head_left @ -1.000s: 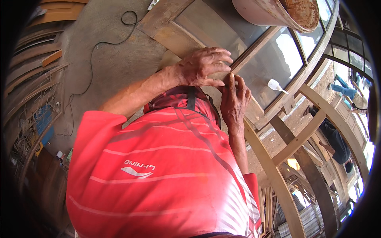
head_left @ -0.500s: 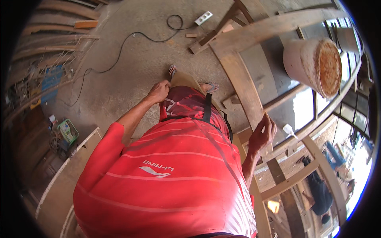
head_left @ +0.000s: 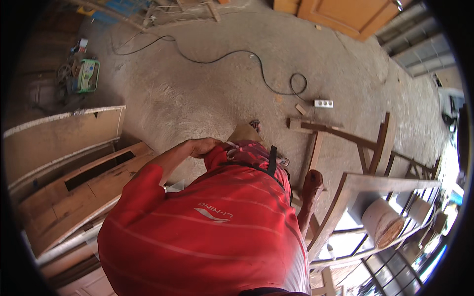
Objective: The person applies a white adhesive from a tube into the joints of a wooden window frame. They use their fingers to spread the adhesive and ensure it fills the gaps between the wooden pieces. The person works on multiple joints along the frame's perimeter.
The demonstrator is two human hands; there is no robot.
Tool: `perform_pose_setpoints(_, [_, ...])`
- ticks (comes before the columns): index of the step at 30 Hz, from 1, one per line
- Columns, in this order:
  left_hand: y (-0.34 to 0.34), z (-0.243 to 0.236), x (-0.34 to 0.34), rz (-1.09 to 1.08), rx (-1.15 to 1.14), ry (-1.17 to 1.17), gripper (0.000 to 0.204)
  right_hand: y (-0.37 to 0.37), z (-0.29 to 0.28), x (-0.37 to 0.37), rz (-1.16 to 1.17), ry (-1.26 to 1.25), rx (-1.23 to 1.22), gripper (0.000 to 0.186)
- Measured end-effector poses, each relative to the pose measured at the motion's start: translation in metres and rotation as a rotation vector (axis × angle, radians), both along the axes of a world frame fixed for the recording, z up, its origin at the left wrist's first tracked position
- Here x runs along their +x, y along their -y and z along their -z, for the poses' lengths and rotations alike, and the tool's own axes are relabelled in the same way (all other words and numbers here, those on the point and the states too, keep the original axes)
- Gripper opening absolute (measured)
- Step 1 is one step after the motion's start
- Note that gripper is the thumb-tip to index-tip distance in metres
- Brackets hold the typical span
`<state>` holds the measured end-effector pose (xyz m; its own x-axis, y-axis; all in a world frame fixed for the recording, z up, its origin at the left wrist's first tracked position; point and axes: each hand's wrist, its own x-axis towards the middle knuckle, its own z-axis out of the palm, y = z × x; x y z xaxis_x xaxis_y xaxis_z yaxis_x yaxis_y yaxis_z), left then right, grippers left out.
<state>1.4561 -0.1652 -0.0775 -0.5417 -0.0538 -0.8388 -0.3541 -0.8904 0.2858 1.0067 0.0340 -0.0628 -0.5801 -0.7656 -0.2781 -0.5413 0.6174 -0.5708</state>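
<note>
My left hand (head_left: 204, 146) rests at my left hip against the hem of my red shirt (head_left: 217, 182). Its fingertips are hidden by cloth, so I cannot tell whether it grips anything. On the other side, my right hand (head_left: 312, 183) hangs beside my body with the fingers curled closed; anything inside is hidden. Just right of it, apart from the hand, stands a wooden frame (head_left: 337, 207) with a dull white bucket (head_left: 377, 219) on it. The bucket's round end is stained brown.
A black cable (head_left: 217, 61) winds across the floor to a white power strip (head_left: 323, 103). Wooden trestle pieces (head_left: 340, 132) stand ahead on the right. Wooden panels (head_left: 94, 177) are at my left, a green-framed machine (head_left: 89, 75) beyond them. An orange-brown wooden door (head_left: 340, 17) lies far ahead.
My view has turned left, so the frame and bucket appear lower and farther right. My right hand has come away from the frame's edge. My left hand is still at my hip.
</note>
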Motion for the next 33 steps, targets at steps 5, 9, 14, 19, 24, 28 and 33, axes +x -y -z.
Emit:
perform_pose_setpoints(5, [-0.009, -0.024, 0.057, -0.207, -0.088, -0.024, 0.047, 0.029, 0.099, -0.007, -0.215, 0.19, 0.097, 0.026])
perform_pose_setpoints(9, [-0.005, -0.036, 0.067, -0.427, -0.322, -0.029, 0.054, 0.029, 0.225, -0.044, -0.422, 0.058, 0.276, 0.024])
perform_pose_setpoints(14, [-0.018, -0.002, 0.089, -0.677, -0.402, 0.059, 0.063, 0.152, 0.23, -0.006, -0.435, 0.131, 0.346, 0.023])
perform_pose_setpoints(19, [0.017, 0.014, 0.116, -0.766, -0.386, 0.199, 0.062, 0.329, 0.229, 0.027, -0.698, 0.035, 0.191, 0.022])
perform_pose_setpoints(24, [0.11, 0.023, 0.173, -0.733, -0.49, 0.348, 0.061, 0.558, 0.263, 0.129, -0.945, -0.077, 0.29, 0.023])
perform_pose_setpoints(28, [0.171, 0.027, 0.237, -0.741, -0.556, 0.469, 0.061, 0.756, 0.191, 0.312, -1.278, 0.063, 0.207, 0.023])
perform_pose_setpoints(33, [0.227, 0.03, 0.318, -0.877, -0.558, 0.568, 0.06, 0.911, 0.131, 0.549, -1.473, 0.213, 0.047, 0.025])
